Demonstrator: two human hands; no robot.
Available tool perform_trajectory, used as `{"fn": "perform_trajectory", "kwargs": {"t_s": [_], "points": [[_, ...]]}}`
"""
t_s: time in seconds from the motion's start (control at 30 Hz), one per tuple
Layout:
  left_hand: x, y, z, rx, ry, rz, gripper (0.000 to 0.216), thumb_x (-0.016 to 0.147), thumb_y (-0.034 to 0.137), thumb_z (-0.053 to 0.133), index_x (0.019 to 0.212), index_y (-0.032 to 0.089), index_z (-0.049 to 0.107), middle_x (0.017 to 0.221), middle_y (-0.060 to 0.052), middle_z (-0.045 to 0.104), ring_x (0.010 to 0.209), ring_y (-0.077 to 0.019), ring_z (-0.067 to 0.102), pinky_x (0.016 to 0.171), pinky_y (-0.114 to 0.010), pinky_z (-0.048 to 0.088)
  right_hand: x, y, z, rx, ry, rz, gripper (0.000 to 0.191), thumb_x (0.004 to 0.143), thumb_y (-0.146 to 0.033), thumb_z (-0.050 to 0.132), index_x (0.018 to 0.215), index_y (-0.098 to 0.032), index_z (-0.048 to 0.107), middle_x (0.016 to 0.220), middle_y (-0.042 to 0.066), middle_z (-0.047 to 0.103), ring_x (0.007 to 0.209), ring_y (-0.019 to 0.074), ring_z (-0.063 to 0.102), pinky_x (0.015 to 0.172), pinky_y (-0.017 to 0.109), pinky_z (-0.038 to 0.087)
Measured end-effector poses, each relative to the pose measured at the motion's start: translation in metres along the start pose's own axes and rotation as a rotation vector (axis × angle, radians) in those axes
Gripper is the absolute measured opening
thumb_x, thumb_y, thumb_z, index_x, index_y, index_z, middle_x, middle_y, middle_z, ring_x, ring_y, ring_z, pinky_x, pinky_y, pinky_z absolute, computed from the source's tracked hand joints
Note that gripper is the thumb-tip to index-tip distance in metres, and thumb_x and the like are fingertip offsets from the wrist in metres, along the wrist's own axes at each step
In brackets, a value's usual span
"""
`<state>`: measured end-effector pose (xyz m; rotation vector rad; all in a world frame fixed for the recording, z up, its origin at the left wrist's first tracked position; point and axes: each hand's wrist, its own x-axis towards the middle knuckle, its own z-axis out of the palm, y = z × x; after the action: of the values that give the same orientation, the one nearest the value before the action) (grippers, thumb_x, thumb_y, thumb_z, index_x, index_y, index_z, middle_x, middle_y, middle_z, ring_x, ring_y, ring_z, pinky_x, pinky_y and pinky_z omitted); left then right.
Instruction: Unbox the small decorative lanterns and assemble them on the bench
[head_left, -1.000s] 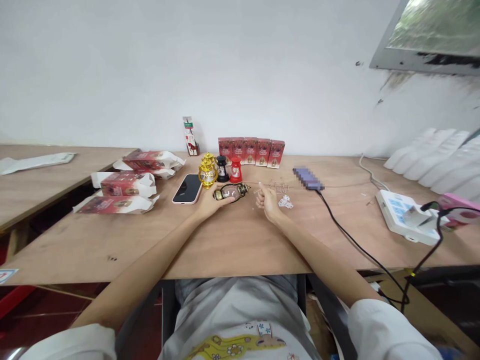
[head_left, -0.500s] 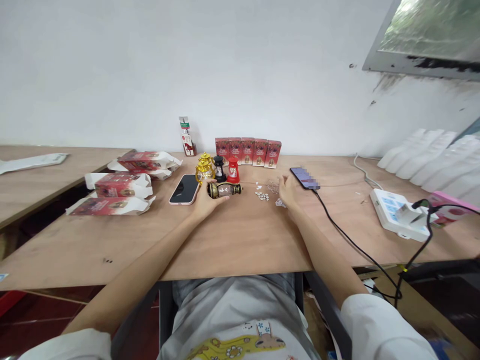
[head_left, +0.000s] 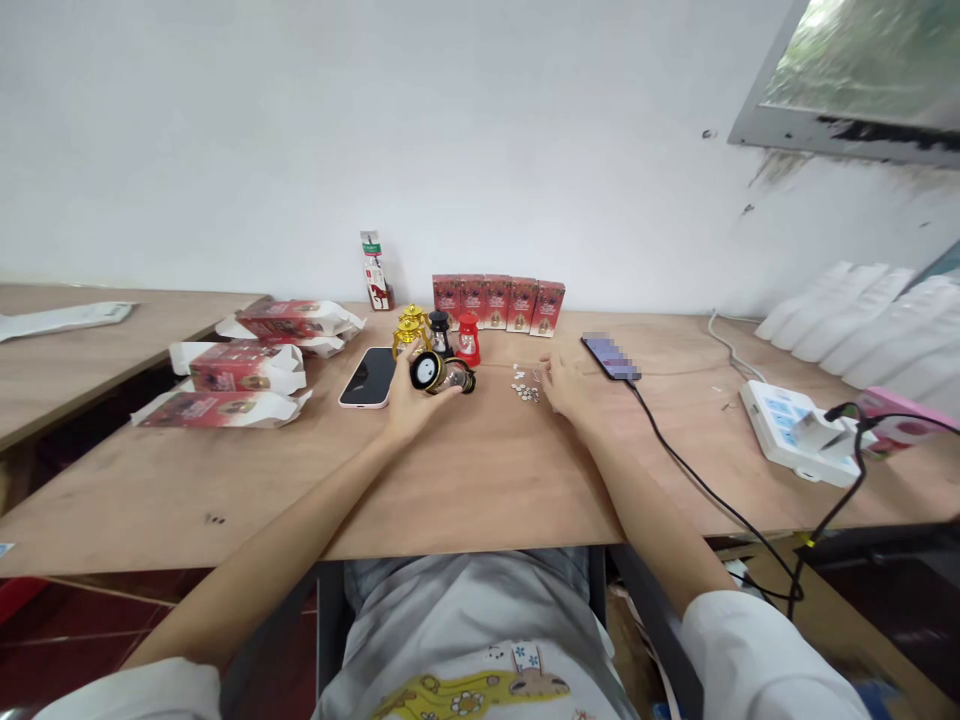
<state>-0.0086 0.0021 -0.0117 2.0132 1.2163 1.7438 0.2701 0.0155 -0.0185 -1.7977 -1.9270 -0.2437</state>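
1. While the left hand (head_left: 409,395) lay out over the wooden table (head_left: 465,480), its fingers were curled around a small dark lantern with gold trim (head_left: 441,373), which was tipped on its side with its round base turned toward the camera.
2. Just beyond that hand stood three more little lanterns, a gold one (head_left: 410,326), a black one (head_left: 440,332) and a red one (head_left: 469,339), close together and upright.
3. Just to the hand's left, a phone in a pink case (head_left: 367,377) lay flat with its screen dark.
4. Farther left of it lay several opened red and white cartons (head_left: 240,368).
5. The right hand (head_left: 564,385) rested low on the table with its fingers loosely bent; whether it pinched anything could not be told.
6. Between the two hands, nearer the right one, a scatter of tiny silver pieces (head_left: 524,391) lay on the wood.
7. Just to the right hand's far right lay a second phone (head_left: 611,356) with a black cable running from it.
8. Beyond both hands, a row of red boxes (head_left: 498,302) stood against the wall.
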Motion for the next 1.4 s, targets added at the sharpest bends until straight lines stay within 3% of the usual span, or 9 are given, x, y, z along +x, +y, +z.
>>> {"fn": "perform_trajectory", "kwargs": {"t_s": [0.13, 0.3, 0.53, 0.67, 0.83, 1.0, 1.17, 1.4], "points": [[0.001, 0.005, -0.003, 0.072, 0.005, 0.089, 0.066, 0.06, 0.037, 0.082, 0.117, 0.02, 0.052, 0.115, -0.007, 0.059, 0.11, -0.0252, 0.056, 0.097, -0.04, 0.045, -0.002, -0.01, -0.01, -0.021, 0.069, -0.03, 0.026, 0.092, -0.021, 0.037, 0.11, -0.013, 0.055, 0.105, 0.015, 0.066, 0.098, 0.0288, 0.06, 0.086, 0.04, 0.041], [-0.001, 0.014, -0.006, 0.247, -0.091, 0.226, 0.041, 0.069, 0.027, 0.073, 0.106, 0.02, 0.057, 0.101, -0.006, 0.058, 0.097, -0.0225, 0.055, 0.086, -0.036, 0.045, -0.008, -0.025, -0.012, 0.18, 0.253, -0.131, 0.023, 0.092, -0.022, 0.038, 0.102, -0.014, 0.057, 0.102, 0.014, 0.064, 0.098, 0.0268, 0.057, 0.086, 0.039, 0.041], [-0.006, 0.013, -0.006, 0.443, -0.246, 0.308, 0.032, 0.073, 0.017, 0.059, 0.105, 0.02, 0.062, 0.094, -0.007, 0.055, 0.09, -0.0223, 0.052, 0.075, -0.034, 0.039, -0.041, -0.085, -0.013, 0.355, 0.389, -0.566, 0.019, 0.093, -0.031, 0.048, 0.095, -0.019, 0.062, 0.095, 0.009, 0.065, 0.089, 0.02, 0.058, 0.082, 0.035, 0.041], [-0.008, 0.017, -0.005, 0.517, -0.295, 0.324, 0.03, 0.075, 0.022, 0.057, 0.104, 0.023, 0.064, 0.091, -0.007, 0.055, 0.085, -0.0219, 0.05, 0.073, -0.035, 0.037, -0.049, -0.1, -0.014, 0.35, 0.368, -0.592, 0.018, 0.092, -0.033, 0.051, 0.093, -0.02, 0.064, 0.092, 0.008, 0.065, 0.086, 0.0196, 0.057, 0.079, 0.035, 0.039], [-0.012, 0.025, -0.003, 0.565, -0.376, 0.372, 0.029, 0.078, 0.028, 0.054, 0.105, 0.022, 0.064, 0.09, -0.009, 0.057, 0.086, -0.0243, 0.049, 0.072, -0.037, 0.036, -0.047, -0.097, -0.014, 0.335, 0.382, -0.626, 0.019, 0.091, -0.034, 0.054, 0.085, -0.021, 0.066, 0.087, 0.006, 0.065, 0.082, 0.0188, 0.054, 0.076, 0.034, 0.038], [-0.016, 0.028, -0.001, 0.575, -0.335, 0.341, 0.03, 0.074, 0.024, 0.056, 0.103, 0.02, 0.063, 0.095, -0.011, 0.058, 0.09, -0.0268, 0.049, 0.075, -0.039, 0.036, -0.047, -0.098, -0.013, 0.336, 0.416, -0.696, 0.02, 0.091, -0.032, 0.054, 0.08, -0.02, 0.066, 0.084, 0.005, 0.067, 0.081, 0.0182, 0.052, 0.075, 0.034, 0.037], [-0.014, 0.029, -0.003, 0.552, -0.303, 0.381, 0.027, 0.072, 0.023, 0.058, 0.099, 0.02, 0.059, 0.106, -0.01, 0.061, 0.1, -0.0276, 0.053, 0.083, -0.04, 0.037, -0.048, -0.099, -0.011, 0.334, 0.371, -0.669, 0.021, 0.092, -0.033, 0.052, 0.081, -0.02, 0.066, 0.084, 0.005, 0.067, 0.083, 0.0187, 0.052, 0.076, 0.035, 0.036], [-0.013, 0.02, -0.001, 0.457, -0.414, 0.351, 0.032, 0.067, 0.018, 0.055, 0.099, 0.02, 0.052, 0.105, -0.009, 0.065, 0.099, -0.026, 0.058, 0.085, -0.038, 0.039, -0.046, -0.097, -0.009, 0.313, 0.313, -0.706, 0.022, 0.094, -0.029, 0.047, 0.081, -0.018, 0.061, 0.085, 0.008, 0.066, 0.083, 0.0193, 0.053, 0.074, 0.035, 0.035]]}}
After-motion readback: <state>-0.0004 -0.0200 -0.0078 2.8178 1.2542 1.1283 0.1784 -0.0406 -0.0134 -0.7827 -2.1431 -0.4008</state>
